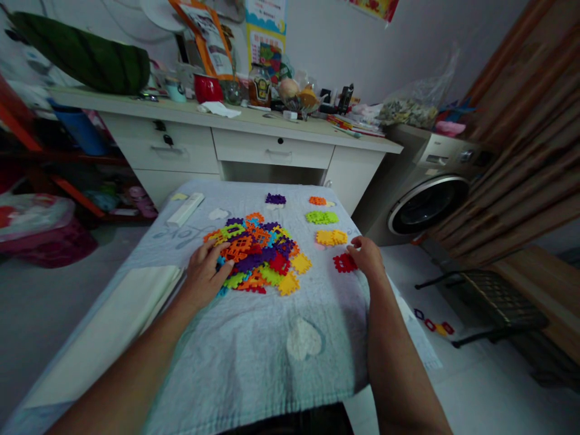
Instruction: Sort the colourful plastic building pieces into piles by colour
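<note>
A heap of mixed interlocking plastic tiles (260,254) in orange, purple, green, yellow, red and blue lies on the cloth-covered table. My left hand (207,270) rests on the heap's left edge, its fingers apart and touching the tiles. On the right, my right hand (368,257) has bent fingers on the edge of a red tile (344,263) lying on the cloth. Beyond it, small same-coloured groups form a column: yellow tiles (331,237), green tiles (322,217) and orange tiles (318,200). Purple tiles (275,199) sit farther left at the back.
The table (272,362) wears a pale blue cloth. A white stick-like box (185,209) lies at its back left, folded white material (104,332) along its left side. Behind stand a white desk (272,148) and a washing machine (421,181). A chair (493,302) is at right.
</note>
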### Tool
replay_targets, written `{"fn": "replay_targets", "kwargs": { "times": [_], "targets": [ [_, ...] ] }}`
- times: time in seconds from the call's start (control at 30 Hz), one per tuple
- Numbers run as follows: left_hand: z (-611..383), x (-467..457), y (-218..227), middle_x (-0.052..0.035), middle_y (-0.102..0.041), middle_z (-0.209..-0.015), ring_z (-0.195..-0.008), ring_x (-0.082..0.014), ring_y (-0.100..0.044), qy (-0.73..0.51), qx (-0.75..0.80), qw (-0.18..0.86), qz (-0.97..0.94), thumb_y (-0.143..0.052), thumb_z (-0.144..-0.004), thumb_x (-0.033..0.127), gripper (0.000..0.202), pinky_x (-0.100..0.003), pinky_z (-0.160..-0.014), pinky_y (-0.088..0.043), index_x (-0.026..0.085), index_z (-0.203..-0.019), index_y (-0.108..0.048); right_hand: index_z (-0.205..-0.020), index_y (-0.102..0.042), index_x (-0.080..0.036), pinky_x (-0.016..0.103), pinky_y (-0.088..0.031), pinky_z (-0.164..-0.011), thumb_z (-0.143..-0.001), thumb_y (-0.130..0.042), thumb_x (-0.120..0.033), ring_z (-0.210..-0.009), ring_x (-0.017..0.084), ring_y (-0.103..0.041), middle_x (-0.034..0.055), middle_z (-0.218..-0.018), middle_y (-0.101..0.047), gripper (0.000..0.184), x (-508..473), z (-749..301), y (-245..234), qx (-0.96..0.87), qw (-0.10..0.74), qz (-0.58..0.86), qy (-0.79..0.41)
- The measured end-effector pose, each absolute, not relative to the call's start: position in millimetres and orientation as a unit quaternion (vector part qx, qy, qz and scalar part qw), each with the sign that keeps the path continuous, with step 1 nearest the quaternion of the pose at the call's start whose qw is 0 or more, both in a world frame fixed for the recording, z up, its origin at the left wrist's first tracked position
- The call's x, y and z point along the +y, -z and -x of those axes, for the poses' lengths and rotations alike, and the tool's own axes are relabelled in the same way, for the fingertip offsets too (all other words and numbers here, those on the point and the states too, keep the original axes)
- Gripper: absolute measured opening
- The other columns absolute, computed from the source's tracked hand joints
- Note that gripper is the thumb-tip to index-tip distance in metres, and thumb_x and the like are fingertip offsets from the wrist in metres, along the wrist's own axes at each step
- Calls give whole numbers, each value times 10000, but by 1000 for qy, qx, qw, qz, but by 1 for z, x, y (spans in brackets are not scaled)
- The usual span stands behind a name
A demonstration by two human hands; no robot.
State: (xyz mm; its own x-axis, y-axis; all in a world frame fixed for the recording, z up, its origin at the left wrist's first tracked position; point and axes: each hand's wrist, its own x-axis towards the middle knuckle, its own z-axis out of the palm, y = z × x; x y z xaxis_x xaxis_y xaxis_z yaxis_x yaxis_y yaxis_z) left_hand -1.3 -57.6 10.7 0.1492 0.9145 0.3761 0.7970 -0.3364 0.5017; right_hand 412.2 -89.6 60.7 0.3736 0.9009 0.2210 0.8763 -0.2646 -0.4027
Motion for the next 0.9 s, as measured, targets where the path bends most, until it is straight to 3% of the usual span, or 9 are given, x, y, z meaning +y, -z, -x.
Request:
{"fn": "replay_targets", "kwargs": {
  "times": [0.17, 0.27, 0.43, 0.53, 0.67, 0.8, 0.9],
  "targets": [
    [2, -57, -10, -124, -431, -1364, -1308, -311, -401, -316, 566, 89, -756, -420, -880, 454, 465, -514, -1114, -314, 220, -1263, -539, -911, -645, -161, 289, -436, -728, -812, -562, -260, -751, 167, -578, 54, -860, -656, 163, -89, -371, -63, -661, 300, 684, -71],
    [1, -58, -12, -134, -424, -1364, -1312, -309, -397, -316, 564, 88, -758, -401, -890, 455, 469, -511, -1120, -307, 204, -1262, -536, -914, -656, -163, 306, -432, -818, -816, -599, -275, -869, 187, -578, 71, -913, -646, 159, -93, -336, -58, -754, 253, 595, -115],
    [0, -60, -14, -108, -450, -1332, -1301, -298, -406, -322, 566, 100, -752, -438, -875, 429, 438, -500, -1117, -318, 231, -1252, -541, -1138, -619, -135, 372, -400, -910, -812, -650, -455, -991, 244, -530, 126, -1040, -602, 458, -98, -309, -49, -784, 173, 589, -91],
    [1, -59, -14, -108, -452, -1333, -1297, -298, -408, -325, 566, 98, -751, -455, -866, 412, 433, -504, -1112, -324, 233, -1250, -544, -1171, -601, -140, 350, -400, -911, -805, -658, -398, -1001, 235, -535, 122, -1061, -602, 452, -97, -310, -48, -783, 157, 594, -100],
    [1, -58, -12, -109, -455, -1336, -1290, -303, -413, -325, 564, 94, -753, -465, -861, 413, 436, -511, -1103, -332, 235, -1249, -550, -1133, -617, -156, 302, -411, -843, -788, -631, -290, -941, 215, -570, 95, -1010, -644, 370, -98, -312, -54, -779, 168, 594, -107],
    [1, -58, -10, -114, -449, -1345, -1292, -307, -413, -327, 563, 88, -754, -454, -867, 415, 435, -517, -1104, -327, 233, -1252, -548, -1008, -650, -160, 273, -403, -754, -845, -496, -215, -855, 201, -601, 87, -928, -676, 231, -99, -315, -59, -753, 196, 620, -104],
    [1, -57, -9, -129, -435, -1358, -1302, -315, -405, -324, 563, 87, -755, -425, -880, 434, 448, -522, -1105, -323, 218, -1254, -544, -894, -652, -165, 271, -390, -726, -897, -405, -205, -791, 193, -601, 82, -842, -672, 250, -97, -319, -57, -724, 198, 655, -90]
  ]
}}
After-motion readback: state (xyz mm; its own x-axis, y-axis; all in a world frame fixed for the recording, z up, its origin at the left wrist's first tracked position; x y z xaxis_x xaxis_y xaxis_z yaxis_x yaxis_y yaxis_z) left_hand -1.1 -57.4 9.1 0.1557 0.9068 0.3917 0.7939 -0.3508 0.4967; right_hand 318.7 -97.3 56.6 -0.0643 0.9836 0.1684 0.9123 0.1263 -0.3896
